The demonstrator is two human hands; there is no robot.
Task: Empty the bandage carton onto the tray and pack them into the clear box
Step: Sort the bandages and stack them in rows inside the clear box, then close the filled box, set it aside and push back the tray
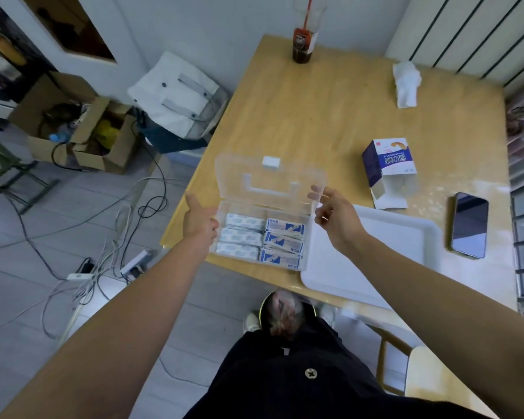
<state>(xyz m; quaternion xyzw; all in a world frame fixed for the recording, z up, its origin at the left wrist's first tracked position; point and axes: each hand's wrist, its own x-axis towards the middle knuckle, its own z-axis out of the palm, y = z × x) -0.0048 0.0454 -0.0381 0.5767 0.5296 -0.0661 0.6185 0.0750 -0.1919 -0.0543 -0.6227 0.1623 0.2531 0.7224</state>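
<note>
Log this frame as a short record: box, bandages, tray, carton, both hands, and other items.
clear box: on the table, lid raised
bandages: inside the box, two columns of three stacks
tray: white, right of the box, no bandages seen on it
carton: on its side beyond the tray, flap open
left hand: open, at the box's left wall
right hand: loosely curled at the lid's right edge, holding nothing
other: phone, bottle, crumpled tissue
</note>
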